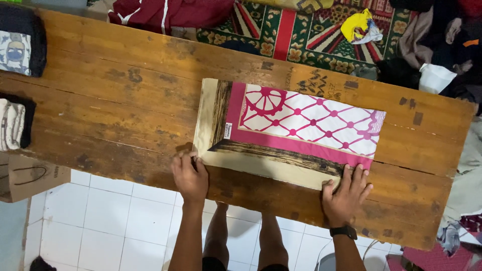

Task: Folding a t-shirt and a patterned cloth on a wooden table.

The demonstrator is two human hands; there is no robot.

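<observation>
A folded cloth point(296, 125), pink and white with a lattice pattern and a cream and dark brown border, lies flat on a worn wooden table point(115, 100). My left hand point(190, 175) rests at the cloth's near left corner, fingers curled at its edge. On the near right edge my right hand point(346, 193) presses down with fingers spread flat; a black watch is on that wrist. Both hands touch the cloth along its near side.
Two folded garments, one dark point(20, 40) and one pale point(14, 123), sit at the table's left end. A brown paper bag point(30, 175) hangs below them. Beyond the far edge lie a patterned rug point(301, 30), a red garment point(170, 12) and loose clothes point(432, 45). White floor tiles and my legs are below.
</observation>
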